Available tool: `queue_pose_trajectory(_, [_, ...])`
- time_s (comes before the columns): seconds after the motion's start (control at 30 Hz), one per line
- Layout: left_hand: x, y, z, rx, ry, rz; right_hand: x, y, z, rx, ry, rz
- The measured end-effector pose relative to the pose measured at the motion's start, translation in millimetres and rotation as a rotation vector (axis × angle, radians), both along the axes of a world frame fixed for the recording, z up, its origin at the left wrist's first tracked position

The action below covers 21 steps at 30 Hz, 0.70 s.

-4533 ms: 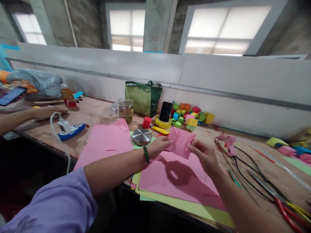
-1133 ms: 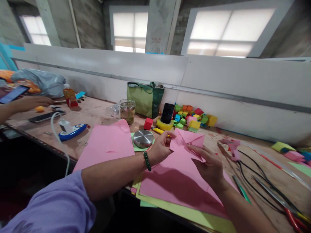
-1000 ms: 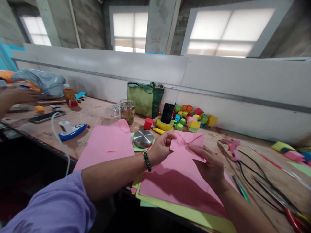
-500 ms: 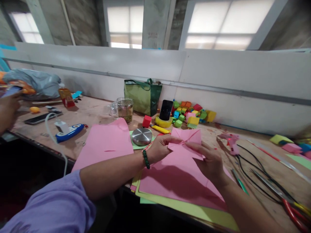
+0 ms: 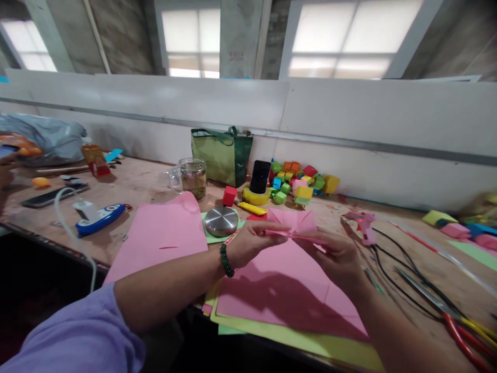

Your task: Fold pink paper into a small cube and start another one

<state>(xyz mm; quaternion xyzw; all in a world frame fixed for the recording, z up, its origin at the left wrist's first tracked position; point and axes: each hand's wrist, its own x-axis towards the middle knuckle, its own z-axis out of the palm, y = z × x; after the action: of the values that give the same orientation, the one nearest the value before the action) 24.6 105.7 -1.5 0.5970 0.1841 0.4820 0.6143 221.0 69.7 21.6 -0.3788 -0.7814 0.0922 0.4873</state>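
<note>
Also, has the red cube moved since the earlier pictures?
No. Judged against the green bag, the red cube is in the same place, in front of it.

The mug point(image 5: 193, 180) stands before the bag point(image 5: 217, 155), to its left. Right of them, the phone point(image 5: 260, 176) rests on the tape point(image 5: 256, 197), left of the cubes point(image 5: 304, 192). The glue gun point(image 5: 365, 228) lies right of the sheets point(image 5: 283, 298), the scissors point(image 5: 423, 292) nearer.

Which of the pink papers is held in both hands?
The small folded paper, pinched by the left hand and right hand; the larger pink sheets lie unheld.
</note>
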Motion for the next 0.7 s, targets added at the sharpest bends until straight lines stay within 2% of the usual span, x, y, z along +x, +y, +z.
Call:
queue_pose_trajectory(0.17, [-2,1,1.3,0.071,0.046,0.047,-2,-3,1.3,-0.123,0.076,-0.072])
queue_pose_trajectory(0.3, [-1,0,-0.7,0.013,0.027,0.058,-4,-1,-0.9,-0.194,0.175,-0.118])
queue_pose_trajectory(0.57, [8,2,-5.9,-0.121,-0.140,0.072,-16,0,-10.5,-0.205,0.281,-0.268])
queue_pose_trajectory(0.7, [8,1,-5.6,-0.167,-0.184,0.102,-22,0,-14.0,-0.204,0.372,-0.257])
